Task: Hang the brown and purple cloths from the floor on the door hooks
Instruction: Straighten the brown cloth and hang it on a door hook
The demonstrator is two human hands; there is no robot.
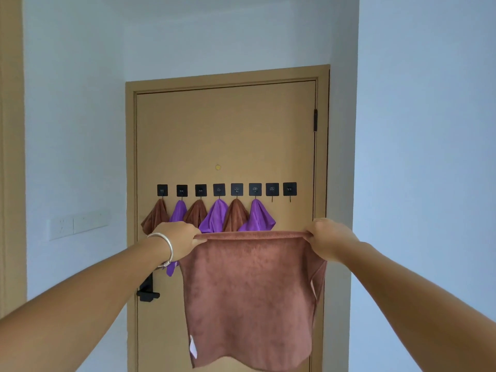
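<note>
I hold a brown cloth (249,296) stretched flat in front of the tan door (225,135). My left hand (178,238) pinches its top left corner and my right hand (328,237) pinches its top right corner. A purple cloth piece (170,268) hangs below my left hand; what holds it is hidden. A row of black square hooks (226,189) crosses the door. Brown and purple cloths (214,217) hang in turn on the left ones. The two rightmost hooks (281,189) are bare.
A black door handle (147,289) sits at the door's left edge, partly behind my left arm. A white switch plate (77,224) is on the left wall. Pale walls flank the door on both sides.
</note>
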